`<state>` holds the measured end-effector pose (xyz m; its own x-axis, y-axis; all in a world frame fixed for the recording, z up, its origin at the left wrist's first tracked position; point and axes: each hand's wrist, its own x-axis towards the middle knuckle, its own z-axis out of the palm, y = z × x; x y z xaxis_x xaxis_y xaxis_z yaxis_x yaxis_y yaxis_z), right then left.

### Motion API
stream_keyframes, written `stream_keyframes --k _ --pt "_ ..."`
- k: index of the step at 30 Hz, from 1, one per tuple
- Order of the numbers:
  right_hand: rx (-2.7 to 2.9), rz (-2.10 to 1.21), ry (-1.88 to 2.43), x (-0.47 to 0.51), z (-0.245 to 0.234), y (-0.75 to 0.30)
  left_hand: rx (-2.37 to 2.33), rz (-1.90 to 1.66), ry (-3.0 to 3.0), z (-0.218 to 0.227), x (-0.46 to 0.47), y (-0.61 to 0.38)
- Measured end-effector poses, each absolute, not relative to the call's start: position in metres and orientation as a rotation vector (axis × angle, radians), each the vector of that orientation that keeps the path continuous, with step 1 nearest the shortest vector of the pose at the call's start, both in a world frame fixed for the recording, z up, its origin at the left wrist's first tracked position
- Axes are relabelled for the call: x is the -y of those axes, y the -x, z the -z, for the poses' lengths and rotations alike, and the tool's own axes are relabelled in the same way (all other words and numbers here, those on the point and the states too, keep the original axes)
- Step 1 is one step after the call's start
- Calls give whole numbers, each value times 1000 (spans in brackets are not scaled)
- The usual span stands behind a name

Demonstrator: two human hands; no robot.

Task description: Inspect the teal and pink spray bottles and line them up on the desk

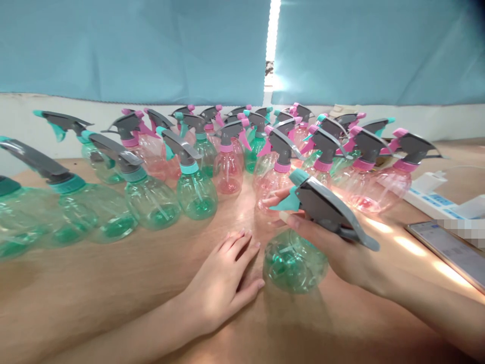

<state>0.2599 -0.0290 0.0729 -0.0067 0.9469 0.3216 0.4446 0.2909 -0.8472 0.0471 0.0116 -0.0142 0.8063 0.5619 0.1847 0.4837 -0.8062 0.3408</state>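
My right hand (322, 237) is wrapped round the neck of a green spray bottle (295, 263), just below its grey head with the teal nozzle and trigger. The bottle tilts a little, and its head points away and to the left. Whether its base touches the table cannot be made out. My left hand (223, 283) lies flat on the wooden table (151, 298), fingers stretched out and holding nothing, a small gap left of that bottle. Straight ahead of it stands another green spray bottle (197, 194), with a pink spray bottle (228, 169) behind to the right.
Several more green bottles (151, 202) line the left side, and several pink bottles (359, 187) stand on the right. A phone (450, 247) lies at the right near a white power strip (435, 202) with plugs. Blue curtains (132, 50) hang behind.
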Motion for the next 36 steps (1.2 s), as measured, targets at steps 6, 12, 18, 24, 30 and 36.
stream_keyframes --k 6,12,18,24,30,36 --pt "1556 -683 1238 28 -75 -256 -799 -388 -2725 13 -12 -47" --pt "1590 -561 1358 28 -67 -264 -811 -341 -2741 11 -12 -49" --pt "1627 -614 1336 27 -70 -264 -807 -352 -2742 11 -11 -48" --pt "1460 -890 1128 26 -59 -262 -811 -346 -2748 12 -12 -49" --pt "1437 -864 1149 24 -57 -263 -810 -337 -2748 13 -12 -48" --pt "1463 -871 1147 23 -59 -261 -817 -305 -2753 11 -10 -49"
